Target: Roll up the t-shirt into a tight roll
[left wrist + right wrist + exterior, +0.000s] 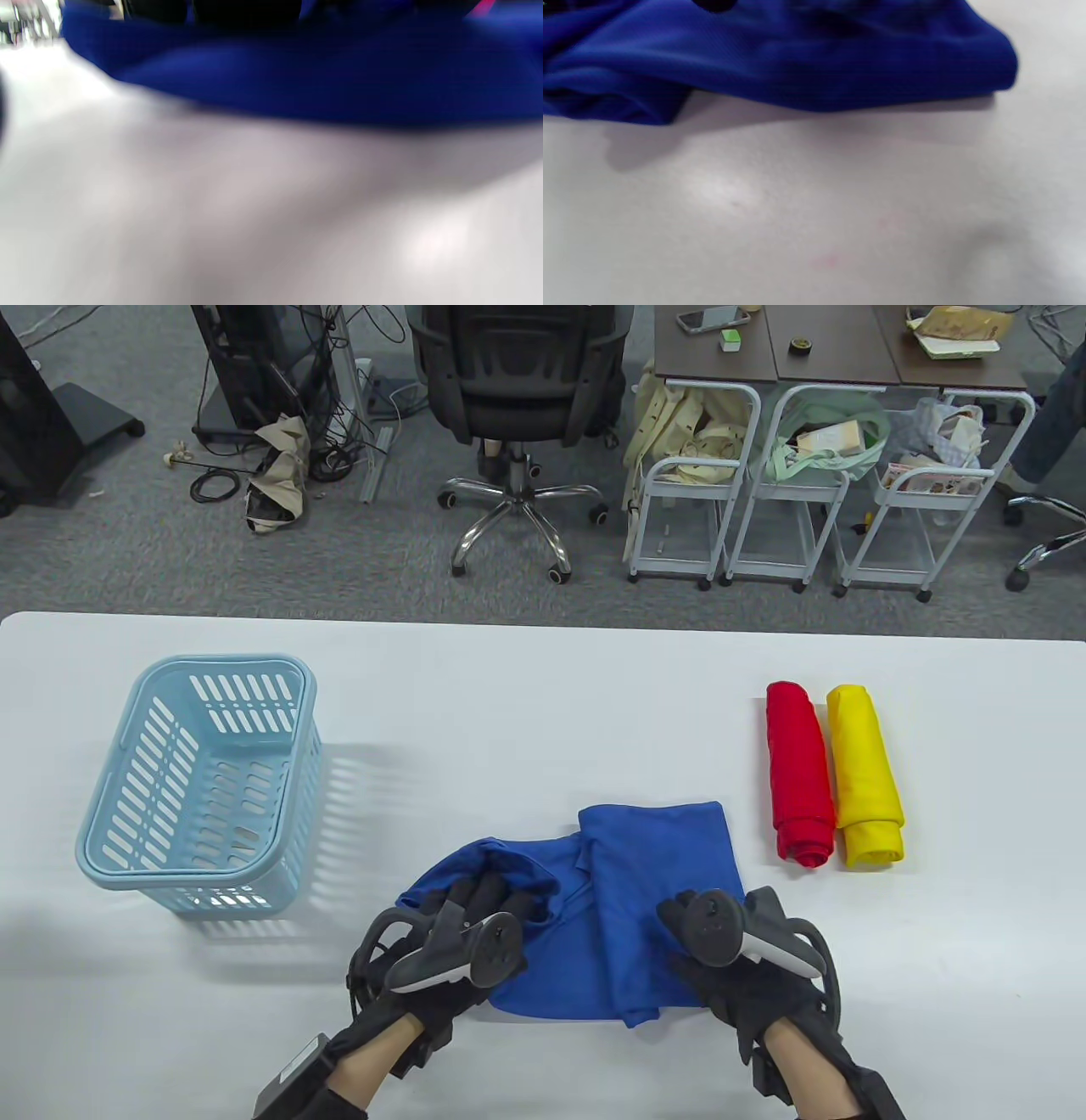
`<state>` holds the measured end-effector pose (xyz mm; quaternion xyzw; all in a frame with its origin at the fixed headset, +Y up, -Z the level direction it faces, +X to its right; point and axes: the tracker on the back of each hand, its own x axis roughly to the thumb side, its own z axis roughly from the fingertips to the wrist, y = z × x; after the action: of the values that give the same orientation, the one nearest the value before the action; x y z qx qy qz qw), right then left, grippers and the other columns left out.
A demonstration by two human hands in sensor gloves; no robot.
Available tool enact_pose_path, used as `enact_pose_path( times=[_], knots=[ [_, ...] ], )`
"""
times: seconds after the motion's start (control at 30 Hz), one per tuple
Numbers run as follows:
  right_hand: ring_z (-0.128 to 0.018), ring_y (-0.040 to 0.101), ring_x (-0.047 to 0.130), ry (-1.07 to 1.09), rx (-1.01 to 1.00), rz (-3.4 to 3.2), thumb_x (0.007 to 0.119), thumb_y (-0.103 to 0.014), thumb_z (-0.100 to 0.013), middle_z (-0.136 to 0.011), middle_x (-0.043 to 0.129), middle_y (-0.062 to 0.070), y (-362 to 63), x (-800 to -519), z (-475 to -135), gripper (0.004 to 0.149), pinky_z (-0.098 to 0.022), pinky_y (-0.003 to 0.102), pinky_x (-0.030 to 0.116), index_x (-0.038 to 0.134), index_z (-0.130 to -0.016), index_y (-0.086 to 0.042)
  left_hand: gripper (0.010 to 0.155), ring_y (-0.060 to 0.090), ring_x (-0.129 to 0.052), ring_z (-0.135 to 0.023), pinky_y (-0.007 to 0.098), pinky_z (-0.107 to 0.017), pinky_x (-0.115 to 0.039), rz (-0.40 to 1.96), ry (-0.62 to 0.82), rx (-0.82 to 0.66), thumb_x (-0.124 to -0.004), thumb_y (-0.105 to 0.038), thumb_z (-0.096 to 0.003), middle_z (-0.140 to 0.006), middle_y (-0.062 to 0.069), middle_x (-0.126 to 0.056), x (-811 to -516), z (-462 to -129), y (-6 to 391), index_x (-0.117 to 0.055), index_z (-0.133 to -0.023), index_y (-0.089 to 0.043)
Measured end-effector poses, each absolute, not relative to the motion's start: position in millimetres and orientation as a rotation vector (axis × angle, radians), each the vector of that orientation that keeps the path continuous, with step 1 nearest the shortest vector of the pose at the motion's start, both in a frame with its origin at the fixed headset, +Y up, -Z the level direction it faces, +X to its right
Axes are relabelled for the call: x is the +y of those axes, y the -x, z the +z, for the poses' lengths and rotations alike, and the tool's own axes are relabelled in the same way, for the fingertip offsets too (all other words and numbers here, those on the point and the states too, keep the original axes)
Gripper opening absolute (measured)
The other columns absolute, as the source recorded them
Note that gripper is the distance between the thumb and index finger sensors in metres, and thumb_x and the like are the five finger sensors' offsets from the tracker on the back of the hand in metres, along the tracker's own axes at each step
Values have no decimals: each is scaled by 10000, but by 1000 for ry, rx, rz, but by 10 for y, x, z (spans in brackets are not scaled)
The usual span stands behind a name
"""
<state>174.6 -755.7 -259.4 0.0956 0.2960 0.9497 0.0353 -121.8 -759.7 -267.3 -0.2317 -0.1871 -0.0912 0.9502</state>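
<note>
Table view: a blue t-shirt (653,865) lies folded and partly bunched at the 6 o'clock edge of the white table (543,678), under two gloved hands. The left hand (462,937) has its fingers curled into the raised, crumpled cloth at the shirt's 9 o'clock side, gripping it; the right hand (721,950) rests on the flatter near corner at about 4 o'clock, though whether its fingers pinch the cloth or merely press it cannot be told, as the tracker hides them. At 2 o'clock, well apart from the shirt, a red roll (797,772) and a yellow roll (864,776) lie touching side by side; a light blue basket (204,780) stands at 9 o'clock. The shirt appears folded into a band but not yet rolled. The next move likely calls for smoothing the bunched left side, then turning one end over tightly and evenly.
</note>
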Motion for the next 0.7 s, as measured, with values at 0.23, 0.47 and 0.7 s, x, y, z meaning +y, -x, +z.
enact_pose_path(
  times=[0.23,0.47,0.7],
  knots=[
    [-942,317,851,165,746,3059,540,-520,-604,-1073,746,103,-2145,-7291,-2573,615,-628,498,711,603,-1112,-179,736,352,-479,-1152,627,-795,-434,-194,447,-190,-446,-637,-512,-1254,49,-355,-7631,-2918,1648,-224,-1147,-338],
    [-725,253,956,316,570,3123,542,-541,-604,-941,866,81,-2168,-7126,-2528,631,-562,469,741,618,-1102,-161,633,379,-611,-1099,617,-781,-491,-194,95,1,-478,-527,-557,-1233,99,-507,-7127,-2745,1664,-430,-1146,-300],
    [-1150,435,257,-312,903,2916,537,-491,-618,-1231,228,104,-1634,-7563,-2595,674,-749,625,399,265,-1184,-247,646,364,-583,-1126,616,-778,-520,-151,231,-274,-480,-584,-533,-1251,48,-501,-7377,-2627,1200,-462,-1141,-365]
  ],
)
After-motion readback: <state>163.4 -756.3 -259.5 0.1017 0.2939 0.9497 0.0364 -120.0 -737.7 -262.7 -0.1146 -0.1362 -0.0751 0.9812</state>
